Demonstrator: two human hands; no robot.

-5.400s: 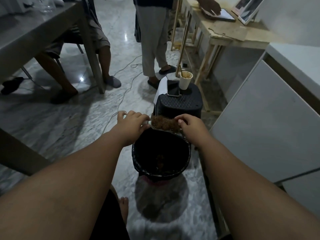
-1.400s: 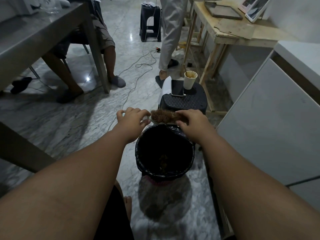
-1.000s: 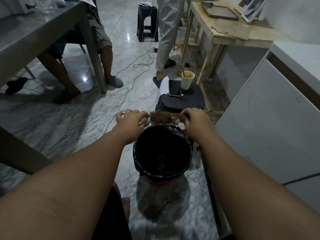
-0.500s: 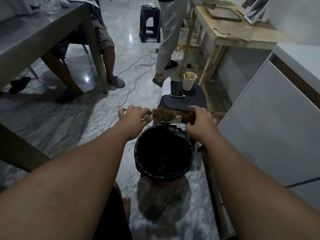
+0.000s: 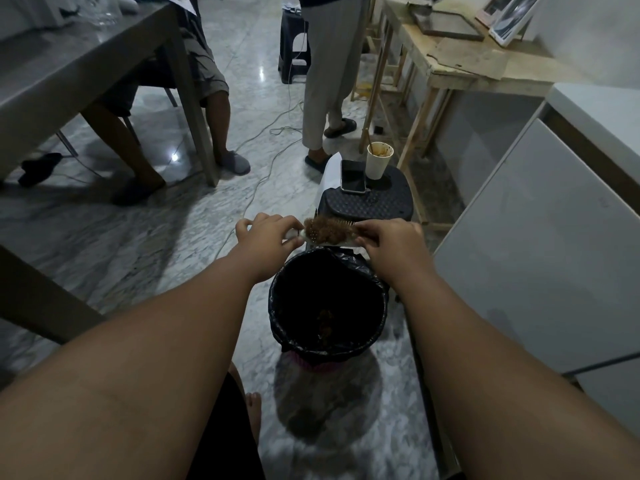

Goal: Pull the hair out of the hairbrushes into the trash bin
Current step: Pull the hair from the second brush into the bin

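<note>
A white hairbrush (image 5: 327, 233) matted with brown hair lies level just beyond the far rim of the trash bin (image 5: 277, 313). My left hand (image 5: 268, 237) grips its handle end. My right hand (image 5: 391, 242) pinches the hair at the brush's right end, where bare bristles show. The bin is lined with a black bag and holds a small clump of brown hair (image 5: 325, 323) at its bottom.
A black stool (image 5: 367, 204) behind the bin carries a phone (image 5: 353, 176) and a paper cup (image 5: 379, 161). A white cabinet (image 5: 540, 237) stands right, a wooden table (image 5: 467, 60) beyond. A grey table (image 5: 69, 71) with a seated person is left; another person (image 5: 329, 71) stands ahead. Cables cross the floor.
My right hand slid back left along the brush, from its far right end onto the hair. The brush stays over the bin's far rim. The standing person shifted a little.
</note>
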